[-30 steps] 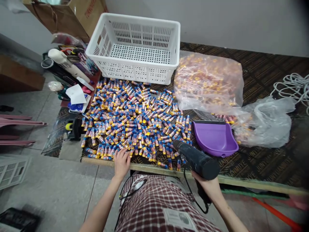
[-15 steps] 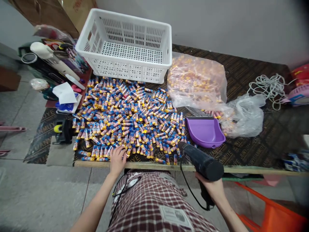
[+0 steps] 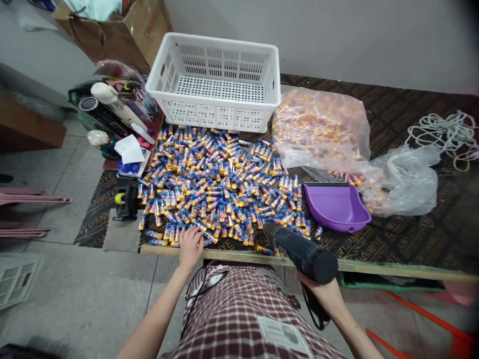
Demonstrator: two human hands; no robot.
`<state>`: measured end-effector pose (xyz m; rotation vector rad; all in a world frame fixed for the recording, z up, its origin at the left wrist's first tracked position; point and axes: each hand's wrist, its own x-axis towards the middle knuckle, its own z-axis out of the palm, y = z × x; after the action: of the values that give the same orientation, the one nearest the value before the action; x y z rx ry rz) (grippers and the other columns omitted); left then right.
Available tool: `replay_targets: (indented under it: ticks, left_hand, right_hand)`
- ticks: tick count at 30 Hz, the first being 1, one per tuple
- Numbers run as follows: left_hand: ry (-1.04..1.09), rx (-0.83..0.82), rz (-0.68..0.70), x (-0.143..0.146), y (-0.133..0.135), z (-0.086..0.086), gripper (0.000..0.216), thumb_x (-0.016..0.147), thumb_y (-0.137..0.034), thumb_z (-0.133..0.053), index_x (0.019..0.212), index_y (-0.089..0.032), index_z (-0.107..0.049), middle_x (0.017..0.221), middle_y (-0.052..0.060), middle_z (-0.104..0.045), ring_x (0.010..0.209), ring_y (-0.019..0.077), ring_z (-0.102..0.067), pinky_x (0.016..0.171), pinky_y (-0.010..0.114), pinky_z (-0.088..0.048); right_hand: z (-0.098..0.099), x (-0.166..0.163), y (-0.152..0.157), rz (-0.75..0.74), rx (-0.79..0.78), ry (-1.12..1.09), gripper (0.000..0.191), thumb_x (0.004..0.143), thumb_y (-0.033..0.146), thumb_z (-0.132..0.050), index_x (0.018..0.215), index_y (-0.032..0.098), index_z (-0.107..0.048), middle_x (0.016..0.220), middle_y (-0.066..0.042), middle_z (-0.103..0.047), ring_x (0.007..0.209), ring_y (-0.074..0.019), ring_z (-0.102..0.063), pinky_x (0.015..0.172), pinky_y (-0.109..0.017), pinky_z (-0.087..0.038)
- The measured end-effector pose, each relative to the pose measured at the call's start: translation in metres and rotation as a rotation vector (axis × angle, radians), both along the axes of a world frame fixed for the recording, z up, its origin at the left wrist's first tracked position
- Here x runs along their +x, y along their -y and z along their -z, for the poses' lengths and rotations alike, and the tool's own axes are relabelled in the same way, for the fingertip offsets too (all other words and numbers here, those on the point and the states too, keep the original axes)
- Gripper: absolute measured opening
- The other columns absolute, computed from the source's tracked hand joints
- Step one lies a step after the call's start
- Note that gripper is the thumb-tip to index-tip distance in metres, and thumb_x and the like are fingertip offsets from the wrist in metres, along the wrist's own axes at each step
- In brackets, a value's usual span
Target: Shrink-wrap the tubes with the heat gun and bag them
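Observation:
Many small tubes (image 3: pixel 220 179) with blue and yellow ends lie in a loose spread over the dark patterned table. At the front edge of the spread, my left hand (image 3: pixel 192 245) rests with its fingers apart, touching the nearest tubes. Whether a tube lies under the fingertips is hidden. My right hand (image 3: pixel 324 294) is closed round the handle of a black heat gun (image 3: pixel 303 252). Its nozzle points left and away from me, above the front right tubes. A purple dustpan-like scoop (image 3: pixel 337 207) lies just right of the tubes.
Behind the tubes stands a white plastic crate (image 3: pixel 220 112). A clear bag of tubes (image 3: pixel 322 129), a crumpled bag (image 3: pixel 407 182) and coiled white cord (image 3: pixel 445 132) lie to the right. At the left are a tape dispenser (image 3: pixel 125 203) and a white bottle (image 3: pixel 116 102).
The view has swung left, so the table sits further right in the picture. Relative to the tubes, the heat gun and my left hand have both shifted left.

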<state>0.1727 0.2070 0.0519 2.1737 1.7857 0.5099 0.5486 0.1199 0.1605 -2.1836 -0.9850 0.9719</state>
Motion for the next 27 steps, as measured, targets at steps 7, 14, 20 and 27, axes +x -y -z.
replay_targets:
  ticks: [7, 14, 20, 27]
  left_hand:
    - [-0.004, 0.01, 0.006, -0.015, 0.0, 0.004, 0.021, 0.084, -0.018, -0.046, 0.093, -0.022, -0.064, 0.106, 0.007, -0.064, 0.107, 0.0241, -0.052, 0.1, 0.051, -0.033]
    - [0.024, -0.098, 0.094, 0.013, -0.026, 0.015, 0.03, 0.084, -0.018, -0.044, 0.111, -0.02, -0.058, 0.122, 0.012, -0.053, 0.116, 0.0256, -0.047, 0.095, 0.046, -0.041]
    - [0.051, -0.182, 0.147, 0.067, -0.049, 0.026, 0.056, 0.081, -0.029, -0.052, 0.134, -0.021, -0.036, 0.141, 0.017, -0.034, 0.127, 0.0301, -0.036, 0.1, 0.05, -0.035]
    - [0.087, -0.141, -0.03, 0.064, -0.039, 0.034, 0.05, 0.084, -0.026, -0.047, 0.132, -0.016, -0.037, 0.134, 0.017, -0.041, 0.124, 0.0288, -0.038, 0.101, 0.048, -0.034]
  right_hand:
    - [0.006, -0.049, -0.043, -0.091, 0.071, -0.172, 0.05, 0.053, 0.036, -0.074, 0.096, 0.013, -0.067, 0.102, -0.014, -0.069, 0.093, -0.0302, -0.065, 0.09, -0.047, -0.047]
    - [0.012, -0.072, -0.07, -0.161, 0.096, -0.271, 0.05, 0.054, 0.034, -0.077, 0.098, 0.012, -0.067, 0.1, -0.013, -0.07, 0.091, -0.0293, -0.065, 0.087, -0.047, -0.049]
    - [-0.002, -0.033, -0.072, 0.087, 0.051, -0.279, 0.048, 0.051, 0.038, -0.079, 0.089, 0.011, -0.069, 0.089, -0.013, -0.072, 0.078, -0.029, -0.067, 0.078, -0.046, -0.053]
    - [0.003, -0.057, -0.095, -0.126, 0.038, -0.375, 0.044, 0.054, 0.036, -0.078, 0.09, 0.013, -0.07, 0.089, -0.012, -0.072, 0.082, -0.0289, -0.067, 0.079, -0.045, -0.053]
